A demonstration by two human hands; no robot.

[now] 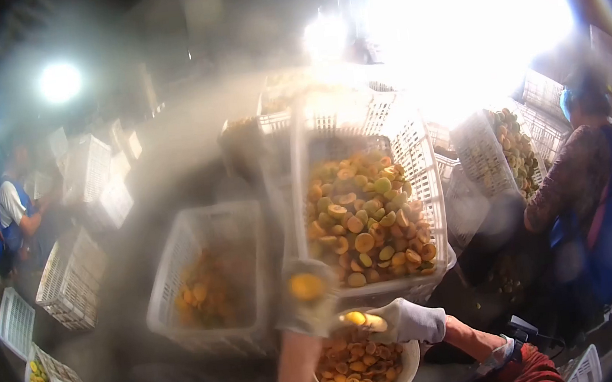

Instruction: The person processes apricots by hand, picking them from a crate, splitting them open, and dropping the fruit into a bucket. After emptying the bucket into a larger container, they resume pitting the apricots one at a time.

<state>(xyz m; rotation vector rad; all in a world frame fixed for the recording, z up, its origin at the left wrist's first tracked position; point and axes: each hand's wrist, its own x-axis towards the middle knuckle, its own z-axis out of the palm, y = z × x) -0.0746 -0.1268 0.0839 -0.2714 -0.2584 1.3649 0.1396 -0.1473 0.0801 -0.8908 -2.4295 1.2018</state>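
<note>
My left hand point(317, 310), in a pale glove smeared by motion, holds an orange-yellow apricot half point(306, 286) with its round face toward me. To its right, my right hand point(415, 321) wears a greyish-white glove. Its fingers are closed around a small yellow apricot piece point(355, 318), which shows at the fingertips. Both hands are over the rim of a white bucket point(412, 366) with many orange apricot halves point(358, 368) in it. Directly beyond stands a large white crate point(431, 178) heaped with green and orange apricot halves point(369, 222).
A white crate point(168, 265) with some orange fruit stands left of the big one. More crates point(73, 282) line the left side. A co-worker point(591, 176) is at the right beside a tilted crate point(483, 154); other people point(13, 207) stand far left. Strong glare covers the upper right.
</note>
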